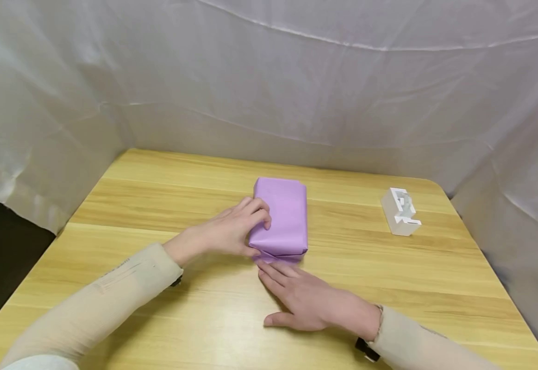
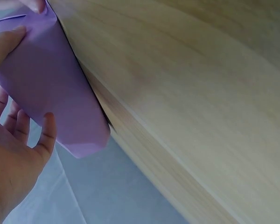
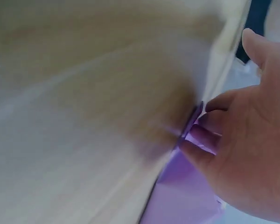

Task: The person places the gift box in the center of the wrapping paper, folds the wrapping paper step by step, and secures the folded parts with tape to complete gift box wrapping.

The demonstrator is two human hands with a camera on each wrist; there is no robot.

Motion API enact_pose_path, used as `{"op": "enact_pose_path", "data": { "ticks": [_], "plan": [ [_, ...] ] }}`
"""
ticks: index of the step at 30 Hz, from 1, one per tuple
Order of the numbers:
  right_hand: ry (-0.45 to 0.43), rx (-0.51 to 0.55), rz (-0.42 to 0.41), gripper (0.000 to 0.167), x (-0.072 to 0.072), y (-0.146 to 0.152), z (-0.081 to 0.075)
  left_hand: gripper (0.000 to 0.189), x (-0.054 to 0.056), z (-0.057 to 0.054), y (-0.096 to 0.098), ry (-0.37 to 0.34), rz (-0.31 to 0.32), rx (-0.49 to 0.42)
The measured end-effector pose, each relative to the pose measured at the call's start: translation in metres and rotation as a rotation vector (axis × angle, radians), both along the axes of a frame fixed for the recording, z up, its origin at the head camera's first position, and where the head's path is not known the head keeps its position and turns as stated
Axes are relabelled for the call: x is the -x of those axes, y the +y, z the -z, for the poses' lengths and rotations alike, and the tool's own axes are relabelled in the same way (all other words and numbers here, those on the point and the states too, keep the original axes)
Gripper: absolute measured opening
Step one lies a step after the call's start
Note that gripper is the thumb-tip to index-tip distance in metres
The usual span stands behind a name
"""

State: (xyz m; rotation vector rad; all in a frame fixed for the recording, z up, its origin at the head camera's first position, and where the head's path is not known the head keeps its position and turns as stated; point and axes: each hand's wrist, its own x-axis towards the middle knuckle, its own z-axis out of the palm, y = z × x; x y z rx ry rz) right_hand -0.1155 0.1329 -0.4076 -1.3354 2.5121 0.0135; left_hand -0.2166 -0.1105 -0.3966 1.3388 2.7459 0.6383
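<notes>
A box wrapped in purple paper (image 1: 285, 216) lies on the table with its short end toward me. My left hand (image 1: 236, 228) holds it from the left, bent fingers over the top and the thumb (image 2: 9, 42) against the side by the near corner. At the near end, a folded paper flap (image 3: 194, 122) sticks out low by the tabletop. The fingers of my right hand (image 1: 306, 298) lie straight on this flap and press it, thumb spread away. Those fingertips partly hide the flap in the head view.
A white tape dispenser (image 1: 398, 213) stands to the right on the wood-grain table (image 1: 366, 262). Pale grey cloth (image 1: 269, 92) hangs behind the table and along its sides. A dark gap (image 1: 5, 257) shows beyond the left edge.
</notes>
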Motion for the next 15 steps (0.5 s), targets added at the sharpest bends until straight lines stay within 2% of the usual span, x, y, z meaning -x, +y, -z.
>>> {"op": "enact_pose_path", "data": {
  "ticks": [3,8,15],
  "plan": [
    [-0.021,0.001,0.016,0.09,-0.001,0.004,-0.002,0.06,0.0,0.0,0.0,0.01,0.011,-0.008],
    [0.002,-0.013,0.011,0.088,0.0,0.005,0.0,0.061,0.0,-0.002,-0.001,0.029,0.011,-0.015],
    [-0.023,0.005,0.008,0.087,-0.005,0.013,-0.002,0.058,-0.001,-0.002,-0.001,0.01,-0.003,0.009]
  ]
}}
